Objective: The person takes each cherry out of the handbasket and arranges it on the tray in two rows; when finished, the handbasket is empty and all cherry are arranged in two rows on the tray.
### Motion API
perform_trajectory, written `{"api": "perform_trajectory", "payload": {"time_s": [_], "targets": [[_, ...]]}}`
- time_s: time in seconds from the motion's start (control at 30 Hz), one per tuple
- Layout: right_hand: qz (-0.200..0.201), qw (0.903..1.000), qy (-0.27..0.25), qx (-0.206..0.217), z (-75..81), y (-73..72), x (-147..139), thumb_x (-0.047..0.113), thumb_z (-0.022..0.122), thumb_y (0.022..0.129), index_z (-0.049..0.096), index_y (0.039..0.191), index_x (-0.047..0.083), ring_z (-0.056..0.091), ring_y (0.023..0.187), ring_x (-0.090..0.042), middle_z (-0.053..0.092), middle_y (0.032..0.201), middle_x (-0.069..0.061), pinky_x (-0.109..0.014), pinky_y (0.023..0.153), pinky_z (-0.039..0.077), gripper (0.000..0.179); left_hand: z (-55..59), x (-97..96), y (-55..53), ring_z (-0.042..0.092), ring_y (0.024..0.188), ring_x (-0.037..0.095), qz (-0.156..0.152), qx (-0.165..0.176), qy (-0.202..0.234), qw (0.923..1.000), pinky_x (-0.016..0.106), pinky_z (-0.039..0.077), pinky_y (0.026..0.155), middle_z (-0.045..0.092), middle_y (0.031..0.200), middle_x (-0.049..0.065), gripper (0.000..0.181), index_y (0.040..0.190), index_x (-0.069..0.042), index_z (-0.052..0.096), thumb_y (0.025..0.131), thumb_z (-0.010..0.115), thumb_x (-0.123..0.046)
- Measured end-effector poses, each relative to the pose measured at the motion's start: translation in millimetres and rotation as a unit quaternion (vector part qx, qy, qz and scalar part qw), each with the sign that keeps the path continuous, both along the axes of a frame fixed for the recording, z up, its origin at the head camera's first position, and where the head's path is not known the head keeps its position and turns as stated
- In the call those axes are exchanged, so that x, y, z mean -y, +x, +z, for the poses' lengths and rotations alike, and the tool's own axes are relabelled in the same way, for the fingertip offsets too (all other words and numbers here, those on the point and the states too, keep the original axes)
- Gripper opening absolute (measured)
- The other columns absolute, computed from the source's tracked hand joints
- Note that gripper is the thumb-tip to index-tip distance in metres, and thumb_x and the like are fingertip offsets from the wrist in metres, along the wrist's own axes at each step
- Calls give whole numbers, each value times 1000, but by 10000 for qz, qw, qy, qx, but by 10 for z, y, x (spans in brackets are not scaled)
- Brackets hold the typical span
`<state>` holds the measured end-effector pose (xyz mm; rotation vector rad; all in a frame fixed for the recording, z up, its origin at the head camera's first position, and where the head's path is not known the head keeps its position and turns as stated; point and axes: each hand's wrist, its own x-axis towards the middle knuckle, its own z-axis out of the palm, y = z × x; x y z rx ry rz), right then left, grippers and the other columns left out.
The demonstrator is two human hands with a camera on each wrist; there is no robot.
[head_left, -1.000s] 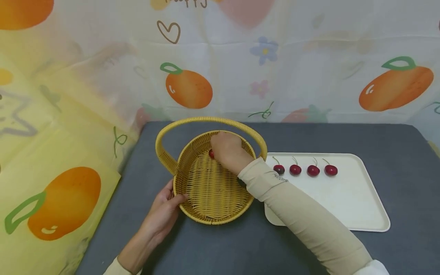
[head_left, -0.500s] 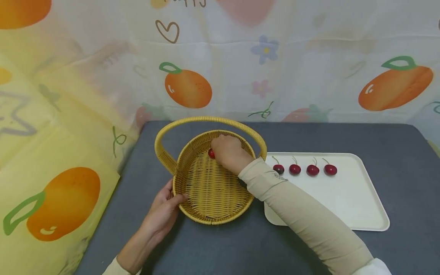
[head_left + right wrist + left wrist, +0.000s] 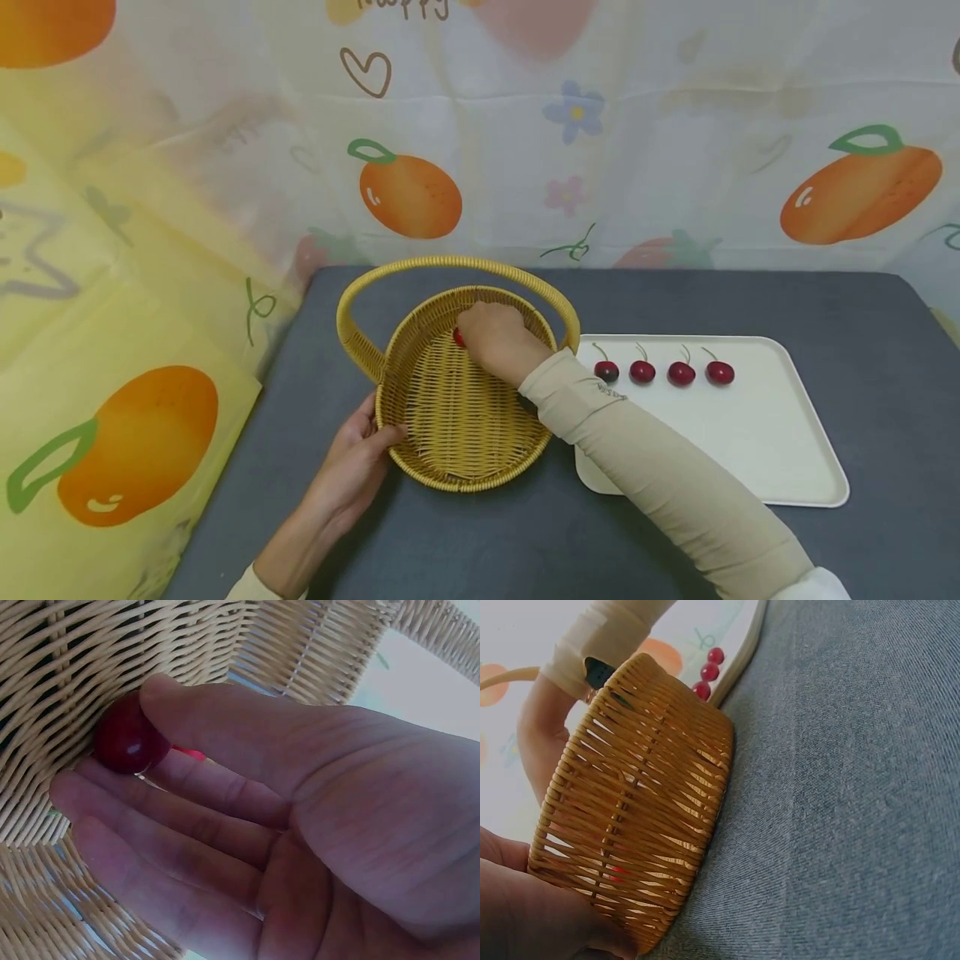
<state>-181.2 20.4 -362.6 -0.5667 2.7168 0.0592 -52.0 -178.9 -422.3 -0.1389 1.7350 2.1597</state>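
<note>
A round yellow wicker basket (image 3: pixel 468 417) with an arched handle (image 3: pixel 457 262) stands on the grey table. My left hand (image 3: pixel 362 467) grips its near-left side, thumb over the rim and fingers on the outer wall; the left wrist view shows the weave close to that hand (image 3: pixel 540 907). My right hand (image 3: pixel 495 333) reaches down inside the basket at the far side. In the right wrist view, thumb and fingers of the right hand (image 3: pixel 217 795) pinch a dark red cherry (image 3: pixel 129 742) close to the woven wall. A brighter red bit shows behind these fingers, mostly hidden.
A white tray (image 3: pixel 757 442) lies to the right of the basket, partly under the right forearm. Several cherries (image 3: pixel 681 373) with stems sit in a row along its far part. A fruit-printed cloth (image 3: pixel 645 167) hangs behind the table (image 3: pixel 510 542).
Very little differs: the left hand keeps its grip on the basket, and the right hand stays inside it with only a slight shift. The whole view has moved a touch.
</note>
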Motion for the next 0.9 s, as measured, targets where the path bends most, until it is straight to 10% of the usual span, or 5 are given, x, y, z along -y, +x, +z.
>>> {"api": "perform_trajectory", "payload": {"time_s": [0.33, 0.6, 0.9], "targets": [[307, 9991, -194, -214, 223, 234, 33, 11, 70, 101, 73, 112, 15, 64, 79, -16, 71, 105, -4, -31, 62, 54, 12, -9, -2, 5, 20, 158, 19, -14, 41, -42, 10000, 33, 25, 125, 19, 173, 9, 84, 170, -7, 6, 99, 48, 10], [1076, 9791, -882, -1480, 555, 756, -87, 3, 74, 96, 73, 105, 13, 70, 85, -21, 72, 99, -5, -36, 66, 61, 13, -1, -10, 1, 18, 158, 18, -92, 15, 12, 10000, 42, 16, 128, 17, 174, 7, 85, 170, -8, 5, 99, 49, 9], [1548, 9624, -1317, -1802, 999, 1405, -496, 11, 80, 94, 67, 128, 18, 66, 95, -15, 64, 112, 1, -34, 67, 58, 37, -1, -19, -8, 19, 158, 18, -66, 80, -31, 9999, 42, 16, 128, 18, 174, 6, 84, 170, -9, 6, 100, 49, 8]]}}
